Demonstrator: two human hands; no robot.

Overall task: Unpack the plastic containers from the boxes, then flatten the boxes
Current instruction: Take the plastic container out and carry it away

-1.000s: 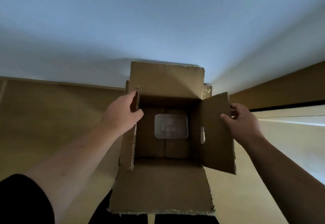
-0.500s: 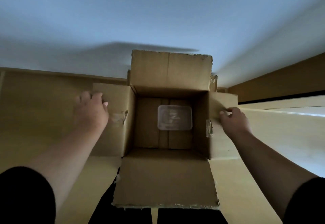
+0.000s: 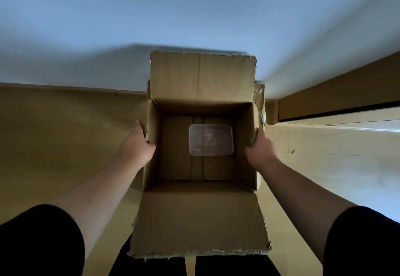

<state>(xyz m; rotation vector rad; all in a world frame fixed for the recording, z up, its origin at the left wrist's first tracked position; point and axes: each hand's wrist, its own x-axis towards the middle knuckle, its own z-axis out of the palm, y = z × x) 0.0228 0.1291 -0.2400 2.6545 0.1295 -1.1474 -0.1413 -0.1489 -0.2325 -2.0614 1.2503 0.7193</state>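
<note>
- Open cardboard box (image 3: 201, 221) held out in front, over a pale wooden floor (image 3: 54, 146), near flap folded toward the body, far flap standing up
- Left hand (image 3: 138, 143) gripping the left wall at its top edge, thumb hooked inside, fingers hidden behind the cardboard on the outer face
- Right hand (image 3: 260, 149) clamped on the right wall the same way, fingers out of sight behind it, side flap apparently pressed down under them
- One clear plastic container (image 3: 211, 139), lid up, lying flat on the bottom of the box, close to the far wall and a little right of the taped centre seam; no other container visible inside
- Second piece of cardboard (image 3: 259, 100) with shiny tape peeking out behind the far right corner of the box, possibly another box, too hidden to be sure
- Pale wall (image 3: 194, 11) behind, low wooden ledge (image 3: 335, 94) running off to the right
- Step in hand, by judgement: flaps opened and box steadied, container not yet lifted out, so still unpacking, early in the task
- Next move likely calls for freeing one hand, reaching straight down past the walls, pinching the container by its rim and lifting it clear, with the other hand keeping hold of the box
- Flattening only after that, and probably needing the bottom seam tape broken first
</note>
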